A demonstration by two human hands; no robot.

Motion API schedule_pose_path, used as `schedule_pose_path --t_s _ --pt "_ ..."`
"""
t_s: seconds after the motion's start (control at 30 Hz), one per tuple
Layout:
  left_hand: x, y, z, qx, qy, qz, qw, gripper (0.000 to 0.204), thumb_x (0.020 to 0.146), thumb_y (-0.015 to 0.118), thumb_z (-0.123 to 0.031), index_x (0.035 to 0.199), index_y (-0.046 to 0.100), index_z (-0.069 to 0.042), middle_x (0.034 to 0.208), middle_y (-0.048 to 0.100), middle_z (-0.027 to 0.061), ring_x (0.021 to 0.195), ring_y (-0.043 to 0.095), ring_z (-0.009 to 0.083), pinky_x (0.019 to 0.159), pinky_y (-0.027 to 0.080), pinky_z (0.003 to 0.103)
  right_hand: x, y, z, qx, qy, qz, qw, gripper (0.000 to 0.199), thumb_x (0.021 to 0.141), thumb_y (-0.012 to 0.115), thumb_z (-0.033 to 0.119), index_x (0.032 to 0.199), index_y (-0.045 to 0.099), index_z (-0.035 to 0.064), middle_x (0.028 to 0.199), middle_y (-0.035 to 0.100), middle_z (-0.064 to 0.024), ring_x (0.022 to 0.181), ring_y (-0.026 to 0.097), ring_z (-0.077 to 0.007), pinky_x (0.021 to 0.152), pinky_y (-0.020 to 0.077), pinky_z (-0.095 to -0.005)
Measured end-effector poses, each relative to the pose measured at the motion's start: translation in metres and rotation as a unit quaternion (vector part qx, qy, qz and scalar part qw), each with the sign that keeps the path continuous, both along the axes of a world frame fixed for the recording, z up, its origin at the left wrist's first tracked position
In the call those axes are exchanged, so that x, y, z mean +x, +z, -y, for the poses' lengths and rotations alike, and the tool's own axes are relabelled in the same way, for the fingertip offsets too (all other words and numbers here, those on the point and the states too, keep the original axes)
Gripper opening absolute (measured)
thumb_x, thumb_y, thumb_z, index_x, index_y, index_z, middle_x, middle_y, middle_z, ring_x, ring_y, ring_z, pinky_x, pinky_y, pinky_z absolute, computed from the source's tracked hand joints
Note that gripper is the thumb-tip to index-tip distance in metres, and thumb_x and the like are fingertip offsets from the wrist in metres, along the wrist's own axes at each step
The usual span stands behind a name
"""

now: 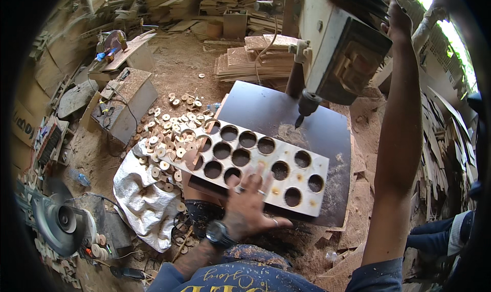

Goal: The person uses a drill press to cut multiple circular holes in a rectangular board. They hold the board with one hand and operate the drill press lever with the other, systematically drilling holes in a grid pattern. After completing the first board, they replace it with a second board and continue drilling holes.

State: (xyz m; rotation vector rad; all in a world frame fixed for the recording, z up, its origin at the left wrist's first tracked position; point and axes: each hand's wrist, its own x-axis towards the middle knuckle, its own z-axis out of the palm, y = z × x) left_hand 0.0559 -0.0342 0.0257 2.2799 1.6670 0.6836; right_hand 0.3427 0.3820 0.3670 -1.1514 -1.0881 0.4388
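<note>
A rough woodworking workshop with a dirt floor covered in sawdust. A drill press (332,46) stands over a dark work table (327,133), where a pale wooden board (255,164) is full of round cut-out holes. Small wooden discs (171,133) (each with a hole in the centre) lie heaped on the ground and on a white sack (140,200) beside the table. Stacks of wooden offcuts (255,62) pile up behind the machine and along the far wall. An angle grinder (53,220) rests at lower left, near a wooden box (128,100) with cables and scattered hand tools. Daylight enters at upper right.
</note>
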Motion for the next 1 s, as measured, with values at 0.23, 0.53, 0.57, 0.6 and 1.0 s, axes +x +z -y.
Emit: schedule_pose_path --t_s 0.23,0.53,0.57,0.6,1.0 --pt "-0.114 -0.029 -0.042 -0.069 0.046 -0.105 0.991 0.133 0.064 0.058 -0.096 0.157 0.034 -0.004 0.164 0.030 0.0205 0.154 0.017 0.0441 0.120 0.005 0.069 -0.039 -0.004 0.051 0.057 -0.005 -0.029 0.998 0.025 0.089 0.063 0.035 0.076 0.057 0.0149 0.060 0.041 0.0028 0.044 0.039 -0.0107 0.040 0.0322 -0.0299" --pt "-0.019 -0.045 -0.072 -0.069 0.191 -0.142 0.969 0.134 0.076 0.043 -0.095 0.158 0.018 0.009 0.166 0.015 0.0278 0.157 0.012 0.0368 0.120 0.001 0.068 -0.049 -0.006 0.071 0.077 -0.012 -0.016 0.997 0.022 0.091 0.059 0.034 0.077 0.058 0.0164 0.057 0.041 0.0039 0.040 0.037 -0.0103 0.038 0.0291 -0.0298" --pt "-0.015 -0.044 -0.078 -0.091 0.189 -0.129 0.969 0.135 0.076 0.043 -0.095 0.158 0.016 0.009 0.167 0.013 0.0275 0.157 0.010 0.0364 0.120 0.001 0.068 -0.049 -0.007 0.071 0.086 -0.027 -0.008 0.996 0.022 0.091 0.059 0.034 0.077 0.058 0.0160 0.056 0.041 0.0039 0.040 0.037 -0.0104 0.038 0.0291 -0.0299" --pt "-0.011 -0.042 -0.082 -0.108 0.198 -0.126 0.966 0.136 0.076 0.043 -0.095 0.158 0.014 0.009 0.167 0.012 0.0270 0.157 0.010 0.0356 0.120 0.002 0.068 -0.048 -0.007 0.072 0.079 -0.018 -0.019 0.997 0.022 0.090 0.059 0.033 0.077 0.059 0.0156 0.056 0.040 0.0041 0.039 0.036 -0.0107 0.037 0.0292 -0.0303" --pt "-0.003 -0.041 -0.090 -0.119 0.230 -0.119 0.959 0.138 0.074 0.047 -0.095 0.158 0.015 0.009 0.167 0.014 0.0275 0.157 0.009 0.0362 0.119 0.005 0.070 -0.046 -0.025 0.124 0.183 -0.029 -0.032 0.982 0.028 0.091 0.061 0.034 0.071 0.054 0.0166 0.050 0.036 0.0060 0.037 0.038 -0.0100 0.036 0.0303 -0.0312"
